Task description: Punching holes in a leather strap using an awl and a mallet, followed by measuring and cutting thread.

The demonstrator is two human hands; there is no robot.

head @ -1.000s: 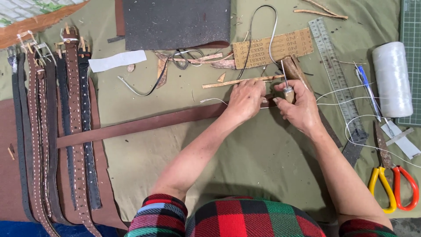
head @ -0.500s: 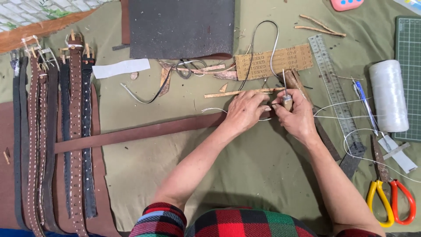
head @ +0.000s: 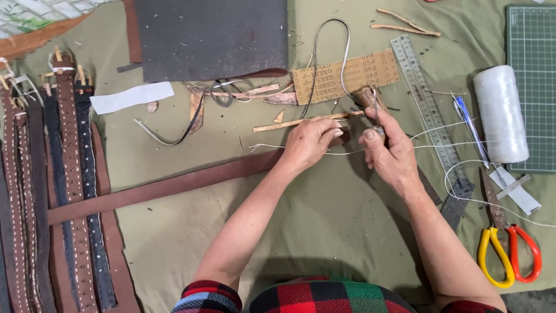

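An olive-green cloth [head: 191,243] covers the work surface, strewn with leather scraps. At the far left a row of finished belts [head: 58,191] lies side by side, buckles away from the person, kept out of the working area. A long brown leather strap [head: 168,186] runs from them diagonally up toward the hands. The left hand [head: 310,142] presses down on the strap's end, fingers curled together, apparently to steady it. A white thread [head: 347,152] passes between the hands. The right hand [head: 391,153] is clamped on a small metal tool [head: 376,119], held upright over the strap end. Further right lie a steel ruler [head: 425,104], a spool of white thread [head: 501,113] and yellow-and-red scissors [head: 507,255], within reach.
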